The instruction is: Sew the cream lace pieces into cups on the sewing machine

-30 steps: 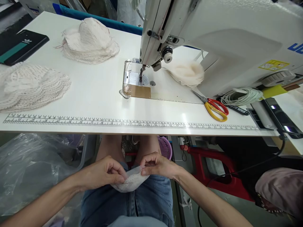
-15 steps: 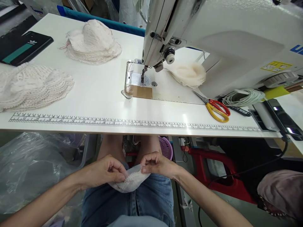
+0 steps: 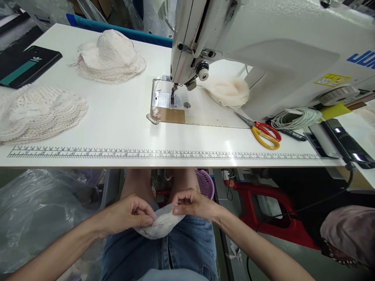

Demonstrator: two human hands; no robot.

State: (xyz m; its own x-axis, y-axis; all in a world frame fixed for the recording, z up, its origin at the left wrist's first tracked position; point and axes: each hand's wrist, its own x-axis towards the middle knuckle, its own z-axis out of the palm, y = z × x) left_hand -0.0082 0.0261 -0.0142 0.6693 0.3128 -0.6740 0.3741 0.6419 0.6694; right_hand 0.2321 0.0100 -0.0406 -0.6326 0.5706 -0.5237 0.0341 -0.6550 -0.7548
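Observation:
A small white fabric cup with a lacy edge (image 3: 162, 226) is held over my lap, below the table's front edge. My left hand (image 3: 136, 212) pinches its left end between thumb and fingers. At the upper right end, my right hand (image 3: 189, 205) grips the rim the same way. On the table above lie two stacks of similar pieces: a lacy white stack (image 3: 43, 113) at the left and a cream stack (image 3: 109, 58) farther back.
A sewing machine (image 3: 258, 43) stands over the table, with cream padded cups (image 3: 230, 92) beside its needle. Red-and-yellow scissors (image 3: 265, 134), a coil of pale cord (image 3: 297, 118) and a printed ruler (image 3: 164, 154) are nearby. A plastic bag (image 3: 43, 218) hangs left; a red stool (image 3: 275, 210) stands right.
The camera view has shifted slightly, so the table and machine appear a little to the left. Both hands keep their hold on the fabric cup with hardly any movement.

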